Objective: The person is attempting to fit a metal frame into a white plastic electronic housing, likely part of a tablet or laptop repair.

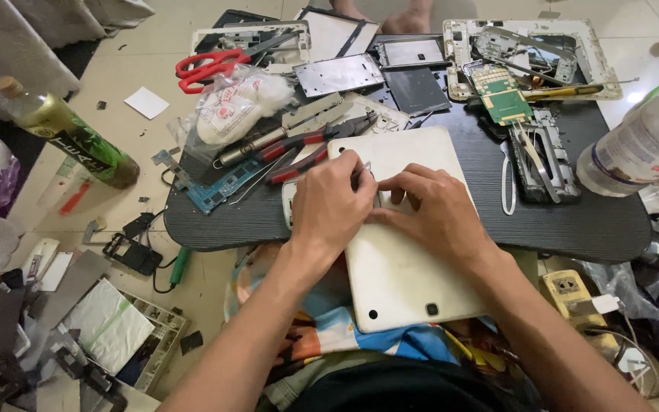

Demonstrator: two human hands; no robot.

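Observation:
A white tablet point(409, 275) lies back-side up on a low black table point(573, 221), its near end overhanging my lap. My left hand point(329, 210) rests on the tablet's left edge and pinches a thin clear tool point(361, 169) against the back cover. My right hand point(429, 210) lies flat on the tablet beside it, its fingertips touching the left hand's. What the fingers pinch beneath them is hidden.
Red-handled pliers point(299, 149), red scissors point(207, 67), a bag of cotton point(238, 103), circuit boards point(501, 95), a craft knife point(562, 91) and opened tablet shells point(528, 53) crowd the table. A green bottle point(78, 141) lies left, a clear bottle point(642, 145) right, parts on the floor.

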